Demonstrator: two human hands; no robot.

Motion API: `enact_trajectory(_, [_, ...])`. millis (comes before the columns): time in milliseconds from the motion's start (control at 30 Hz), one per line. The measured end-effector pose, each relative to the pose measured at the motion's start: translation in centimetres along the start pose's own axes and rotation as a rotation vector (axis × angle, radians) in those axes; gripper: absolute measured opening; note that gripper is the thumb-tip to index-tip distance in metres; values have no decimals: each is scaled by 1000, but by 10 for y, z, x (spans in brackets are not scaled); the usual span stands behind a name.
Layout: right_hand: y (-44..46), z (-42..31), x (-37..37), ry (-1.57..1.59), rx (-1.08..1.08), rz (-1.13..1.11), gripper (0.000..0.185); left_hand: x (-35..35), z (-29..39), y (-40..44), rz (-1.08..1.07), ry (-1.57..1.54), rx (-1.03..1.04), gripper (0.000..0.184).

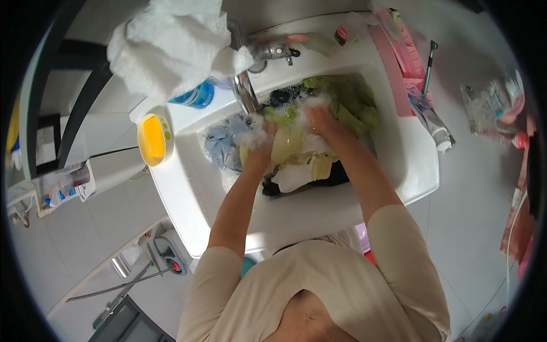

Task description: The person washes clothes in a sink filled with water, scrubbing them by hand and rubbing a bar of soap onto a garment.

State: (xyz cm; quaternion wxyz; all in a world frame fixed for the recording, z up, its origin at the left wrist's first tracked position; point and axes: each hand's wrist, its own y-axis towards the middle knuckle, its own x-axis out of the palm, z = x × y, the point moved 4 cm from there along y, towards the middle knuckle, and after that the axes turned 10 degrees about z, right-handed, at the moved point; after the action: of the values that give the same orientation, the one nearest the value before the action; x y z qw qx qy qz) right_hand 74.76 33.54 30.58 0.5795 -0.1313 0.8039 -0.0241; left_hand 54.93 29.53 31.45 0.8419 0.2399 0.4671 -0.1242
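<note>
The clothes lie in the soapy basin of the white sink, bunched from its left side across to the back right corner. The light-blue piece sits at the left, the olive-green piece at the back right, and a black piece shows nearer the front edge.

Your left hand is down among the clothes near the middle, just in front of the faucet; foam hides the fingers (so I cannot tell whether they are clenched on cloth or released). Your right hand is farther back and to the right, touching the clothes beside the olive-green piece, its fingers also lost in suds, and its grip cannot be told either.

You have open room along the basin's front wall, and a bare strip at its right. The rim is busier: the soap dish sits on the left edge, the blue container near the back left corner (under the hanging white towel), and the pink holder along the right edge, with a tube beside it.
</note>
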Motion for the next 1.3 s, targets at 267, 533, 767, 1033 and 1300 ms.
enact_trajectory(267, [-51, -47, -84, 365, 241, 354, 45, -41, 49, 7, 88, -425, -592, 31])
enact_trajectory(533, [-94, -164, -210, 783, 10, 399, 42, -158, 60, -7, 531, -1524, -954, 38])
enact_trajectory(767, [-85, -147, -118, 247, -240, 431, 45, -143, -39, -58, 373, -877, -740, 50])
enact_trajectory(1033, [-58, -112, -37, -2, -63, 312, 67, -93, 38, -5, -24, 347, -300, 71])
enact_trajectory(1300, [11, -102, 8, 182, 75, -129, 37, -26, -32, 0, -380, 402, -654, 53])
